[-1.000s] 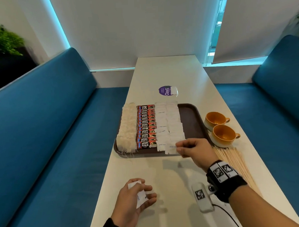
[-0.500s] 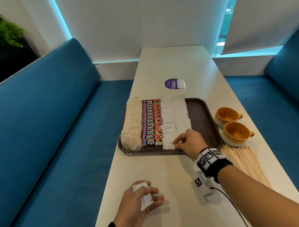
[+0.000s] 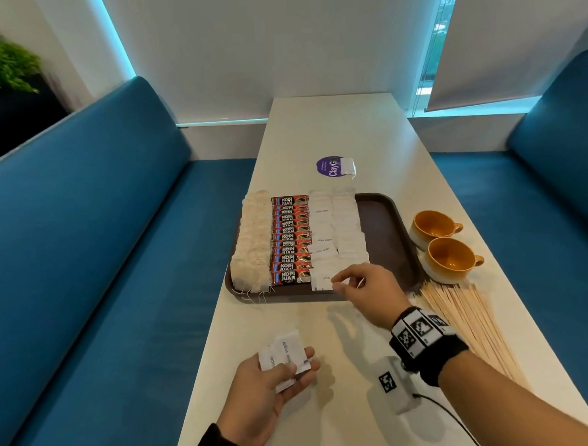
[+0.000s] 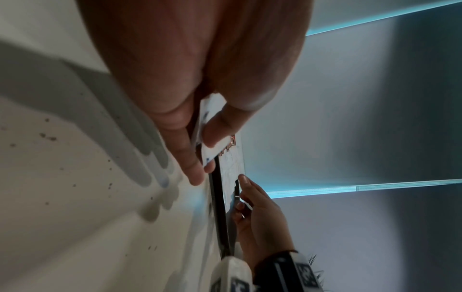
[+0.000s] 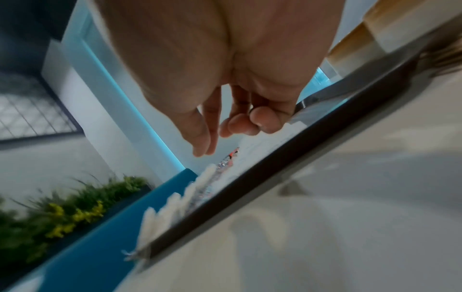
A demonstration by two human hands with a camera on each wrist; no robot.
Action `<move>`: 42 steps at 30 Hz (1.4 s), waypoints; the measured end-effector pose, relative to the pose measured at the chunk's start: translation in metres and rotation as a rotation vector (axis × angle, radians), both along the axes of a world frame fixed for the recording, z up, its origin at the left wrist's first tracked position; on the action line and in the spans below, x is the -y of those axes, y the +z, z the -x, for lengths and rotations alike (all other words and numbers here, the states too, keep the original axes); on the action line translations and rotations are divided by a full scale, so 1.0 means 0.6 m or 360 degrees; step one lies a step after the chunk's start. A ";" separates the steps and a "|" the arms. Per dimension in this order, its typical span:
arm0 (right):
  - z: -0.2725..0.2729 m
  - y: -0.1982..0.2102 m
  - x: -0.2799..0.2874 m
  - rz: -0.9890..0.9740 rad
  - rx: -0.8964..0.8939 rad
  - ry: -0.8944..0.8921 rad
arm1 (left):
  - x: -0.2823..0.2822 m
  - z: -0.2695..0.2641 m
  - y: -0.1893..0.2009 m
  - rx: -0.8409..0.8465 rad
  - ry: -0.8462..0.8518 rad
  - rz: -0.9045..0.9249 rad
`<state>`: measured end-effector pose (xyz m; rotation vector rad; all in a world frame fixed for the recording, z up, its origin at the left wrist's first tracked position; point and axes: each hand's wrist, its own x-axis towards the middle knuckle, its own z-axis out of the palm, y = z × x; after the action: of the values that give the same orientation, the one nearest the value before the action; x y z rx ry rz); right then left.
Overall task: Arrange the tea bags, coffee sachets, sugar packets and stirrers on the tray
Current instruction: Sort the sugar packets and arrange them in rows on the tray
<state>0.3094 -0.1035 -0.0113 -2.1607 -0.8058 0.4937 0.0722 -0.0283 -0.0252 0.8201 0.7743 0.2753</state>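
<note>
The brown tray [image 3: 384, 232] holds a column of tea bags [image 3: 253, 238], a column of coffee sachets [image 3: 290, 239] and two columns of white sugar packets [image 3: 340, 227]. My right hand [image 3: 337, 284] hovers at the tray's near edge, beside the nearest sugar packet [image 3: 321, 283]. In the right wrist view its fingers [image 5: 235, 126] are loosely curled with nothing between them. My left hand [image 3: 292, 368] holds a small fan of sugar packets [image 3: 285, 356] above the table in front of the tray, pinched under the thumb [image 4: 215, 138]. Wooden stirrers [image 3: 465, 320] lie on the table to the right.
Two orange cups [image 3: 434, 226] [image 3: 452, 258] stand right of the tray, behind the stirrers. A purple sticker [image 3: 329, 166] with a small white packet [image 3: 347, 165] on it lies beyond the tray. Blue benches [image 3: 85, 265] flank the narrow white table [image 3: 349, 129].
My right hand set a sugar packet down at the near end of the tray, and its fingers have come off it. My left hand turned palm up, showing its packets.
</note>
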 end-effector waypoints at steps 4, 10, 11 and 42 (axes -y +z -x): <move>0.071 0.028 0.051 -0.0159 -0.0296 0.0115 | 0.013 -0.006 0.019 0.0051 -0.0030 -0.0080; 0.136 0.034 0.105 -0.0448 -0.0770 0.0160 | 0.039 -0.013 0.041 0.0045 -0.0074 -0.0287; 0.140 0.033 0.112 -0.0467 -0.0772 0.0135 | 0.043 -0.014 0.042 0.0033 -0.0069 -0.0336; -0.050 0.006 0.087 -0.0518 -0.0596 -0.0379 | 0.014 -0.026 -0.006 -0.0140 0.0146 0.0021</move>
<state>0.3391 -0.1557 -0.0078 -1.7614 -0.3847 0.5761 0.0880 -0.0370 -0.0290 0.7897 0.8969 0.3174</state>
